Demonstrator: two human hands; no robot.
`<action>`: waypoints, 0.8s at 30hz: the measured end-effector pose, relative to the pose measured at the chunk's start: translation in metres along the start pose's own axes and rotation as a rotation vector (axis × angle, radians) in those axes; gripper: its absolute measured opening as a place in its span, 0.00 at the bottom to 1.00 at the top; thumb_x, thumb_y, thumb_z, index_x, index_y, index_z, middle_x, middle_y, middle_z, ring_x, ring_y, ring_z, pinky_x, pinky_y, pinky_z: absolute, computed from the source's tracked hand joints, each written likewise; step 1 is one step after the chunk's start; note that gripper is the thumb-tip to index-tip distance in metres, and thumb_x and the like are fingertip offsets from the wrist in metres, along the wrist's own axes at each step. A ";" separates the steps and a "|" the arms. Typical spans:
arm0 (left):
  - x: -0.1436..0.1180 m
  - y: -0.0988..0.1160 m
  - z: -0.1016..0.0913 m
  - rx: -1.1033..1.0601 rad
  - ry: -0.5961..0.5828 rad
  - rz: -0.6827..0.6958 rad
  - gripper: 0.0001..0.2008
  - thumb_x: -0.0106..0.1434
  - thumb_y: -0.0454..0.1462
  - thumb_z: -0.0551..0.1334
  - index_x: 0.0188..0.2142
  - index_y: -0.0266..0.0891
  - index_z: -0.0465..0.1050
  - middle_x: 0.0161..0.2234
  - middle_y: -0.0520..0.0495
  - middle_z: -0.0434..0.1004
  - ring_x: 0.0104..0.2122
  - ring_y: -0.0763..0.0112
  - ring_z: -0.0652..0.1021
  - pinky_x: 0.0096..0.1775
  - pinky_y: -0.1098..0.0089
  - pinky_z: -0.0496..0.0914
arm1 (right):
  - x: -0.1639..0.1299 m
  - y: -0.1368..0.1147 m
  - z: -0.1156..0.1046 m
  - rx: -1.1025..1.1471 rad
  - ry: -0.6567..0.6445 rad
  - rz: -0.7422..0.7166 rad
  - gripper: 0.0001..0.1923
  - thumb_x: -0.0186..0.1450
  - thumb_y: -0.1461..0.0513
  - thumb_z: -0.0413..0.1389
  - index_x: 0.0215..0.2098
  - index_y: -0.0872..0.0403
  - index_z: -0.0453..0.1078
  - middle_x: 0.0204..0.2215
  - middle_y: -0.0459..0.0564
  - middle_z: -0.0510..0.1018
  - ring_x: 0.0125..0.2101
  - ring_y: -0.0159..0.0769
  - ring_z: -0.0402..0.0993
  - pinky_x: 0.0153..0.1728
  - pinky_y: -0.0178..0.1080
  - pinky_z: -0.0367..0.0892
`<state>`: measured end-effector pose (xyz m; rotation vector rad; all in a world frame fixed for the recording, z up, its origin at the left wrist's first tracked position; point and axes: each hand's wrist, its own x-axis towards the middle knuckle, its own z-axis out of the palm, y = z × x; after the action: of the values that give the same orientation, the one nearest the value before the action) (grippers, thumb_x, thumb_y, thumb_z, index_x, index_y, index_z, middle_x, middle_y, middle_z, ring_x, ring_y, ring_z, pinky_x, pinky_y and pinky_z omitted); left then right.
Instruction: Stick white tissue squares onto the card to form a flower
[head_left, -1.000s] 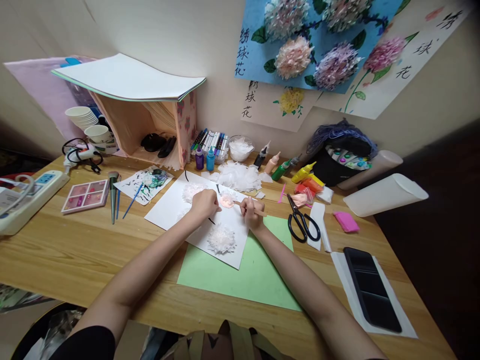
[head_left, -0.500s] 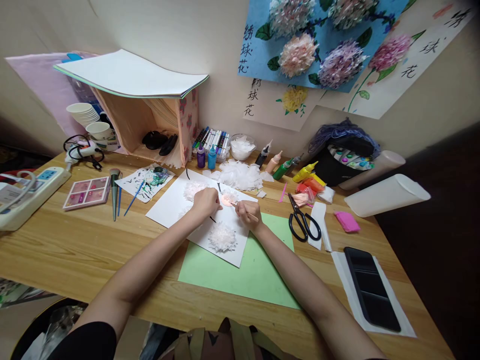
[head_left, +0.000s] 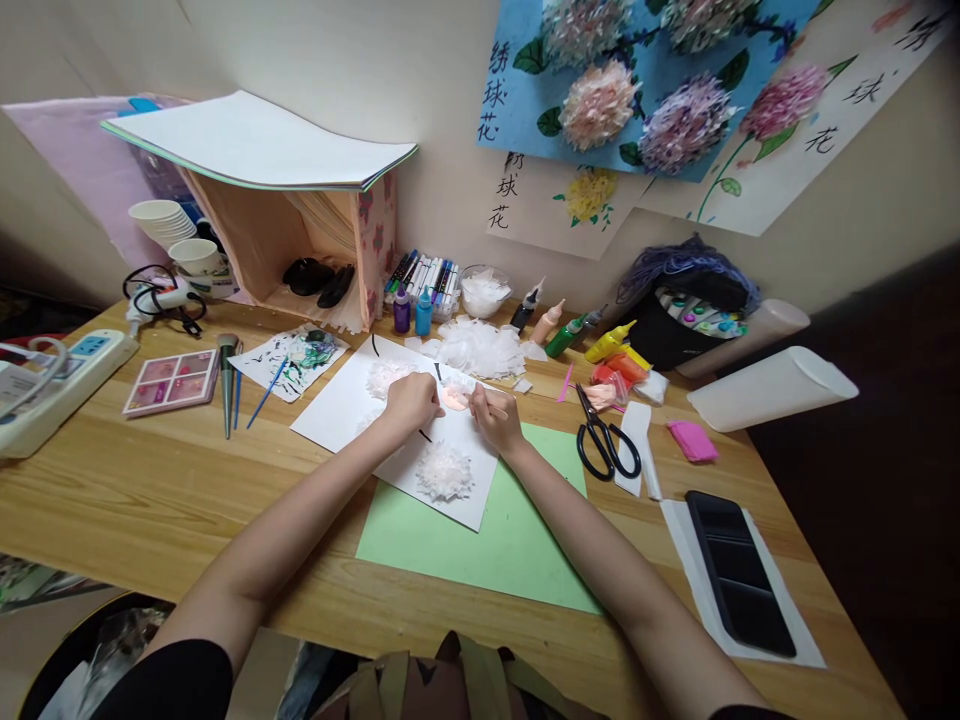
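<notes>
My left hand [head_left: 411, 400] rests on a white sheet of paper [head_left: 345, 410], its fingers pinching the edge of a small pink tissue piece [head_left: 453, 398]. My right hand [head_left: 493, 420] is closed around a thin wooden stick [head_left: 487, 404] whose tip points at that pink piece. A finished white tissue flower [head_left: 444, 472] sits on the sheet just below both hands, and another white tissue flower [head_left: 384, 377] lies above my left hand. A green sheet [head_left: 517, 545] lies under the white one.
Black scissors [head_left: 606, 442], paint bottles [head_left: 570, 338], a pile of white tissue squares [head_left: 480, 348], marker pens [head_left: 424, 277], brushes [head_left: 227, 385], a pink palette [head_left: 174, 381], a power strip [head_left: 52, 385], a phone [head_left: 739, 572] and a wooden box [head_left: 300, 250] crowd the wooden table [head_left: 135, 500].
My right hand turned and moved slightly left toward the pink piece, bringing the stick's tip onto it. My left hand stayed in place.
</notes>
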<state>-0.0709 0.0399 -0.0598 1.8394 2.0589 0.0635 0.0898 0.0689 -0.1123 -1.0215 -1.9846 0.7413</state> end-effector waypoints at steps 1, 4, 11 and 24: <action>0.000 0.000 0.000 0.000 0.001 0.000 0.08 0.50 0.40 0.67 0.29 0.38 0.76 0.33 0.44 0.78 0.37 0.61 0.76 0.33 0.69 0.66 | 0.002 -0.001 0.001 0.009 0.004 0.009 0.27 0.67 0.53 0.40 0.11 0.51 0.52 0.11 0.45 0.62 0.17 0.32 0.61 0.28 0.37 0.58; 0.000 0.000 0.000 -0.002 0.002 -0.002 0.08 0.50 0.40 0.67 0.28 0.38 0.76 0.33 0.45 0.78 0.36 0.62 0.76 0.32 0.70 0.66 | 0.007 -0.003 0.003 0.038 0.033 0.048 0.28 0.67 0.53 0.39 0.11 0.51 0.52 0.10 0.44 0.62 0.17 0.32 0.62 0.28 0.37 0.58; 0.000 0.000 0.000 -0.004 0.001 -0.002 0.07 0.50 0.40 0.67 0.28 0.39 0.75 0.33 0.45 0.78 0.36 0.62 0.76 0.32 0.70 0.65 | 0.001 -0.004 0.002 0.191 0.124 0.138 0.28 0.67 0.50 0.37 0.13 0.51 0.56 0.10 0.43 0.62 0.15 0.30 0.62 0.26 0.36 0.61; 0.001 -0.001 0.002 0.005 0.003 -0.001 0.07 0.50 0.40 0.66 0.28 0.39 0.76 0.33 0.45 0.78 0.36 0.63 0.76 0.32 0.70 0.65 | -0.004 -0.001 -0.003 0.107 0.072 0.026 0.27 0.66 0.51 0.40 0.12 0.50 0.58 0.13 0.46 0.66 0.19 0.33 0.64 0.29 0.38 0.61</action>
<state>-0.0713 0.0402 -0.0624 1.8426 2.0643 0.0609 0.0935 0.0660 -0.1115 -0.9984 -1.8532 0.8042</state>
